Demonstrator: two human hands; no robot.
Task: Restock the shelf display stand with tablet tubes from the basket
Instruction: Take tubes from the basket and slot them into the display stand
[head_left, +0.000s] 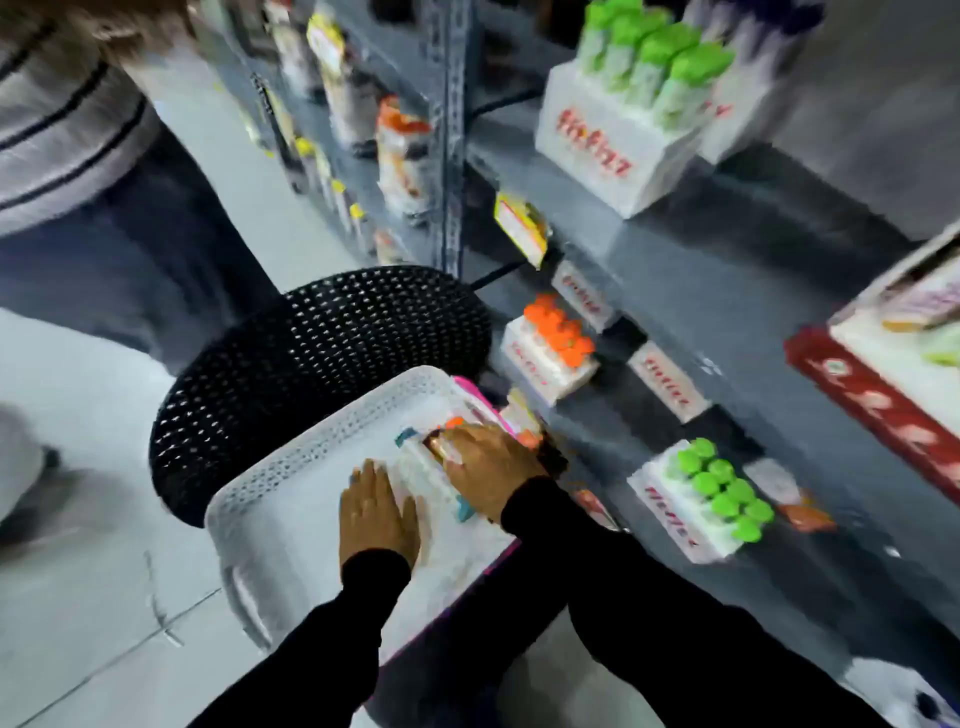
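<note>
A white perforated basket (291, 467) sits low in front of me, with several white tablet tubes (423, 475) lying in it. Both hands reach into it. My left hand (378, 512) lies flat, fingers together, on the basket's contents beside the tubes. My right hand (488, 467) rests over the tubes, fingers curled on them; the blur hides the exact grip. On the grey shelves to the right stand white display stands: one with green-capped tubes (719, 488) nearby, one with orange-capped tubes (558, 338) farther on, another green-capped stand (639, 98) on the upper shelf.
A black perforated stool or bin (291, 374) stands just behind the basket. Another person in a striped top (62, 130) stands at the left on the pale tiled floor. A red-and-white box (883, 395) sits on the shelf at the right. Price tags hang along the shelf edges.
</note>
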